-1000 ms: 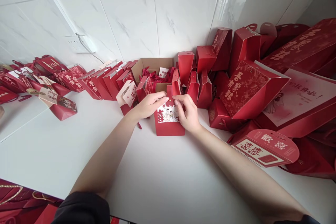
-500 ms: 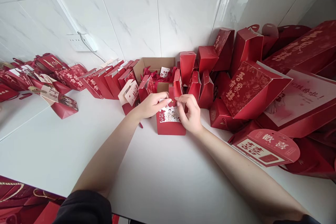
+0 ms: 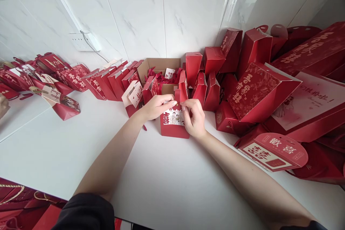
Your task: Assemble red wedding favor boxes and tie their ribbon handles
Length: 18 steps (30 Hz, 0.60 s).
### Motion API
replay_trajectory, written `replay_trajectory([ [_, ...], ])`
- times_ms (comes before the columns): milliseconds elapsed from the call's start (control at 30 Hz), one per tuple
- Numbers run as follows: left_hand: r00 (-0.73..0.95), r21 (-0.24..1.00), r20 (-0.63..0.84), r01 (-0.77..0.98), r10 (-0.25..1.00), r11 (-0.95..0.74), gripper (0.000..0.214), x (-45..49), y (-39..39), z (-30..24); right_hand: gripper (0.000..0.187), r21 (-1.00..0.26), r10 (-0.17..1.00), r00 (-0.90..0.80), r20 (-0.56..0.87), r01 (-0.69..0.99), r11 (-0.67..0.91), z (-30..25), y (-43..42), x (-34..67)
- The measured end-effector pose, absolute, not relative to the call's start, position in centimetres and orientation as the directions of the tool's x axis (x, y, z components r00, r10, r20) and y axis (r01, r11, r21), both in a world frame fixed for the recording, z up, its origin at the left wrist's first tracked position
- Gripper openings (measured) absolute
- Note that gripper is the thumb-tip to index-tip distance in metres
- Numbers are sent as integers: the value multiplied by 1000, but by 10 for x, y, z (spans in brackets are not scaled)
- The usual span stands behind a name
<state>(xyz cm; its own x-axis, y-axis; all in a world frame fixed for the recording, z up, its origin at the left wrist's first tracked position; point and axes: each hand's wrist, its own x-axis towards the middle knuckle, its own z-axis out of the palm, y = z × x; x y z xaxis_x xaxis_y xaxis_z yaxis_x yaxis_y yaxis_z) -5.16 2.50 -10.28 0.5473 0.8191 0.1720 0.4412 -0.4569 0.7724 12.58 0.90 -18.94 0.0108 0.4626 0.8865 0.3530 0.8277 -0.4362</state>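
A small red gift box [image 3: 174,131] with a white printed band and a cartoon couple stands upright on the white table [image 3: 159,183]. At its top left edge my left hand [image 3: 159,107] is closed, thumb and fingers pinching the upper part of the box. My right hand [image 3: 194,118] is closed at the top right, thumb and forefinger pinched at the same upper part, other fingers curled. A narrow red tab shows between the fingertips. Behind the box sits an open cardboard carton [image 3: 159,64] holding dark red ribbons [image 3: 153,74] and a white tag [image 3: 169,73].
Red gift boxes [image 3: 115,81] stand in a row to the left, and larger red boxes [image 3: 261,90] are piled at the right. A flat red handled box [image 3: 272,152] lies nearer. Another person's hand [image 3: 3,105] shows at the left edge. A wall socket [image 3: 84,42] has a cable.
Both my hands keep their pinch at the top of the box, with only slight shifts. The box has tilted a little. Another person's hand has come into view at the left edge.
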Motion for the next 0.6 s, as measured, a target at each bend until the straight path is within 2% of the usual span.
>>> replay_trajectory([
  [600, 561, 755, 163, 460, 812, -468, 33, -54, 26, -103, 14, -463, 495, -22, 868, 320, 826, -182, 9, 130],
])
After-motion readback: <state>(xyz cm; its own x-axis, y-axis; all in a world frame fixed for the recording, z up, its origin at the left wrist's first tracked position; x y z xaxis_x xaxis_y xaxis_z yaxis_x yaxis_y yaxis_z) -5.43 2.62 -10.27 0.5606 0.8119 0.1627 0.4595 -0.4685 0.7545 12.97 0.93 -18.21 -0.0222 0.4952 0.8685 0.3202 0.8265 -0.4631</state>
